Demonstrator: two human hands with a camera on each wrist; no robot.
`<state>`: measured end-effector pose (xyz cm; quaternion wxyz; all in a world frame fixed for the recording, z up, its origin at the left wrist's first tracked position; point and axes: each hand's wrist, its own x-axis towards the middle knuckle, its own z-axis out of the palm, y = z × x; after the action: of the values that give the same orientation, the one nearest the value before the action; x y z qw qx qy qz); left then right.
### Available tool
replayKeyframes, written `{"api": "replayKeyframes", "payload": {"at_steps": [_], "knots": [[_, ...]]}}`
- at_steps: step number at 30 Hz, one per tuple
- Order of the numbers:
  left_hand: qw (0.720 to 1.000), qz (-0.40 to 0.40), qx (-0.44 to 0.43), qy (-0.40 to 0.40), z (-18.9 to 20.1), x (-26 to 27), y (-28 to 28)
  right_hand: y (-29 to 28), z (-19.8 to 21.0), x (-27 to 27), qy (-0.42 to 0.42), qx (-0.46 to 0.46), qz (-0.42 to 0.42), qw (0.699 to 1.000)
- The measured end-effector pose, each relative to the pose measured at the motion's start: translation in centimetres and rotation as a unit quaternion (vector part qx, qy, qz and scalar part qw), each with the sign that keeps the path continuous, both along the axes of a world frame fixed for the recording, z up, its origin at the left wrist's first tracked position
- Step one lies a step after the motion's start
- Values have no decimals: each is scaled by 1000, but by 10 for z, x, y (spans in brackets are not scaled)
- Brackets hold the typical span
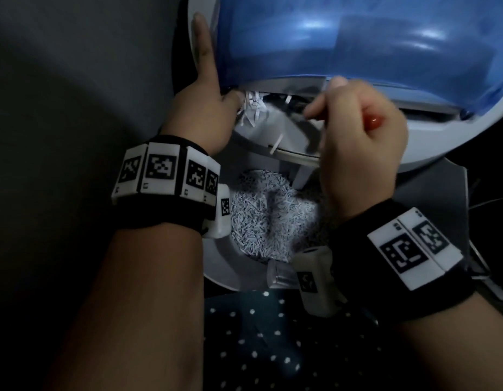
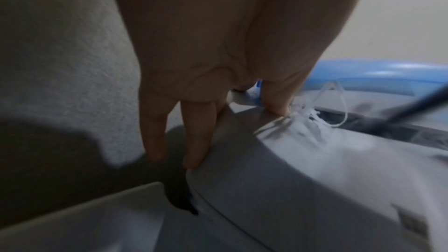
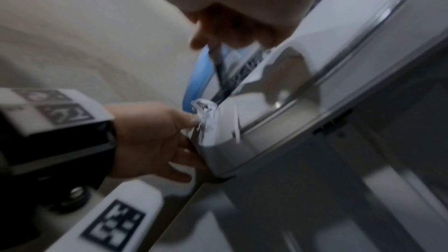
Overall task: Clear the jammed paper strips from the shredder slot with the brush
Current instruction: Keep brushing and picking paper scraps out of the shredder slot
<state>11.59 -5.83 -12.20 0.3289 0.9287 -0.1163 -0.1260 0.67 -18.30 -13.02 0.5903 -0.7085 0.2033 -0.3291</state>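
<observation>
Shredder [image 1: 357, 52] tilted on its side over a bin of shreds [image 1: 270, 218] — blue translucent cover far, grey head near. Left hand [image 1: 205, 108] lies flat along the shredder's left edge, fingers [image 2: 196, 137] straight and pressed to the grey casing, thumb beside the slot [image 1: 289, 100]. A tuft of jammed paper strips [image 1: 251, 108] sticks out of the slot's left end, touching the left thumb. One loose strip [image 1: 276, 144] lies lower on the grey casing.

Right hand [image 1: 360, 128] is curled into a fist round the brush [image 3: 219, 68] — a red handle end [image 1: 373, 121] shows between the fingers, and the dark shaft reaches left into the slot, just right of the tuft. Its tip is blurred.

Dotted dark fabric [image 1: 272, 348] lies nearest, below the bin.
</observation>
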Motion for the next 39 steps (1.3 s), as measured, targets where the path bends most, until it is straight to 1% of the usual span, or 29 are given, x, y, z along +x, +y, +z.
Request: {"api": "replayKeyframes", "payload": {"at_steps": [1, 2, 3, 5, 6, 7, 9, 11, 12, 14, 16, 17, 18, 20, 21, 22, 23, 25, 26, 28, 30, 32, 33, 35, 37, 38, 39], "knots": [[1000, 0, -1, 1, 0, 1, 0, -1, 0, 0, -10, 0, -19, 1000], [1000, 0, -1, 0, -1, 1, 0, 0, -3, 1, 1, -10, -16, 1000], [1000, 2, 0, -1, -1, 2, 0, 4, -5, 1, 30, -28, 10, 999], [1000, 7, 3, -4, -1, 2, 0, 12, -12, 2, 93, -64, 104, 988], [1000, 7, 4, -7, -1, 2, 0, 15, -13, 3, 103, -69, 133, 983], [1000, 6, 5, -9, -1, 2, 0, 15, -12, 3, 99, -65, 138, 983], [1000, 3, 4, -6, 0, 2, 0, 10, -7, 1, 66, -36, 89, 993], [1000, 2, 4, -4, 0, 2, 0, 2, -2, -3, -5, -7, 17, 1000], [1000, 1, 3, -3, 0, 2, 0, 0, 1, -5, -40, -6, -1, 999], [1000, 1, 4, 0, 1, 2, -1, 2, 6, -9, -89, -14, -3, 996], [1000, 4, 7, 1, 1, 1, -1, 7, 10, -9, -107, -26, 25, 994], [1000, 4, 8, -2, 1, 1, -1, 9, 11, -8, -100, -44, 47, 993], [1000, 4, 8, -3, 1, 1, -1, 10, 11, -6, -76, -72, 70, 992], [1000, 2, 5, -2, 2, -1, 0, 11, 5, -3, 7, -133, 101, 986], [1000, 1, 4, 0, 2, -1, 0, 10, 2, -3, 41, -150, 99, 983], [1000, -1, 4, 2, 2, -1, 0, 8, 0, -3, 57, -155, 82, 983], [1000, -3, 5, 2, 2, -1, 0, 6, -1, -4, 54, -149, 56, 986], [1000, -7, 8, 3, 2, -1, 0, 0, 3, -7, 4, -117, 5, 993], [1000, -7, 9, 4, 2, 0, 0, -2, 6, -9, -24, -101, -6, 995], [1000, -5, 9, 3, 2, 0, 0, 0, 10, -10, -55, -86, 12, 995], [1000, 1, 5, 2, 1, -1, -1, 6, 11, -9, -40, -100, 64, 992], [1000, 1, 0, -3, 1, -1, 0, 11, 6, -5, 28, -132, 108, 985], [1000, 0, -2, -5, 1, -1, 0, 12, 3, -5, 58, -140, 111, 982], [1000, 2, -5, -3, 2, -1, 0, 7, -1, -5, 70, -134, 70, 986], [1000, 4, -8, 0, 1, 0, 0, 0, 2, -6, 34, -109, 8, 993], [1000, 5, -7, 0, 1, 0, 0, -3, 4, -7, 11, -91, -3, 996], [1000, 5, -6, 1, 0, 0, 0, -3, 6, -8, -7, -78, 3, 997]]}}
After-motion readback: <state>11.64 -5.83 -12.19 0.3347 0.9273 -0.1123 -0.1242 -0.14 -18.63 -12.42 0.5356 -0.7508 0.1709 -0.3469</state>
